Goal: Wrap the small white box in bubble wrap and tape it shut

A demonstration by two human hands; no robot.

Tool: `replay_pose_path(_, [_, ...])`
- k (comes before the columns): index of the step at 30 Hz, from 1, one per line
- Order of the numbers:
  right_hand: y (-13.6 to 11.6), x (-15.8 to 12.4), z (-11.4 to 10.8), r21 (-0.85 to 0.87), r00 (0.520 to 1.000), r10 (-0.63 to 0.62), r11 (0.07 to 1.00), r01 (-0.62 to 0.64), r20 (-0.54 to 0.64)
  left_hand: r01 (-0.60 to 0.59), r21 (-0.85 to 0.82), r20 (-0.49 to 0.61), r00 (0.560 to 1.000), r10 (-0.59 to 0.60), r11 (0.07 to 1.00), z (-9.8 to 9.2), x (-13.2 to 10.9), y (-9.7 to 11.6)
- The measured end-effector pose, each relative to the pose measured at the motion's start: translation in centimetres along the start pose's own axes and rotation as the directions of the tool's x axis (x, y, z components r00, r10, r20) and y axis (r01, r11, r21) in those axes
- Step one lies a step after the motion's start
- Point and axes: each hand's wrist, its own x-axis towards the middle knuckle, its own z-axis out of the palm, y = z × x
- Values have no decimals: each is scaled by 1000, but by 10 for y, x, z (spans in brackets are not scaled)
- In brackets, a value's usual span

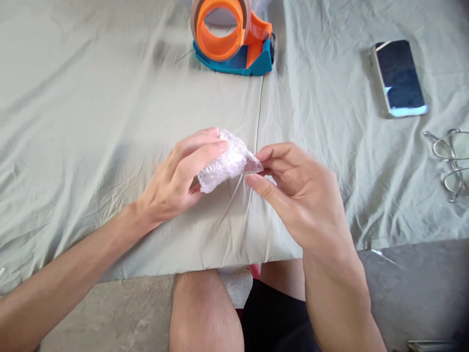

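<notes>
A small bundle of clear bubble wrap (229, 161) is held up between both hands, near the front of the cloth-covered table. My left hand (183, 171) grips its left side, fingers over the top and thumb underneath. At the right end, a loose pointed flap of the wrap meets the fingertips of my right hand (296, 190), which are pinched close around it. Whatever lies inside the wrap is hidden.
An orange and teal tape dispenser (234, 54) with a tape roll stands at the table's back. On the right lie a phone (400, 76) and a pair of glasses (454, 159). A wrinkled grey-green cloth (91, 98) covers the table, its front edge above my legs.
</notes>
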Motion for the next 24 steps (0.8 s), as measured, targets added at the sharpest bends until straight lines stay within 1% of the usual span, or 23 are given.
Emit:
replay_pose_path(2, [-5,-5,3,-30,999,2,1000,-4,-48,-53,-19,5,999,54,998,0,0,-1])
replay_pose_path(4, [-9,-10,7,-23,997,6,1000,-7,-78,-65,5,24,998,65,998,0,0,0])
replay_pose_path(7, [-9,-13,16,16,995,38,999,-37,-97,3,46,73,997,-7,999,1,0,2])
replay_pose_path(9, [-6,-13,21,31,993,33,999,-30,-114,20,44,85,996,-24,999,2,0,4])
replay_pose_path(11, [-1,-12,24,42,992,-18,999,23,-122,17,27,63,998,-18,1000,2,0,6])
replay_pose_path(15, [9,-8,26,78,977,-187,978,196,-107,66,-35,58,996,-64,997,2,2,7])
replay_pose_path(17, [10,-8,26,90,970,-220,969,230,-103,48,-60,51,998,-45,997,2,3,4])
replay_pose_path(19, [10,-10,26,95,971,-199,973,212,-128,87,-66,57,995,-83,994,2,2,0])
replay_pose_path(21, [8,-14,27,89,974,-149,982,166,-173,181,-101,98,980,-171,978,2,0,-3])
replay_pose_path(23, [6,-18,27,76,975,-108,989,125,-196,230,-172,138,968,-207,958,1,-2,-4])
replay_pose_path(24, [6,-19,27,67,978,-95,992,109,-188,231,-198,149,968,-204,953,1,-3,-4])
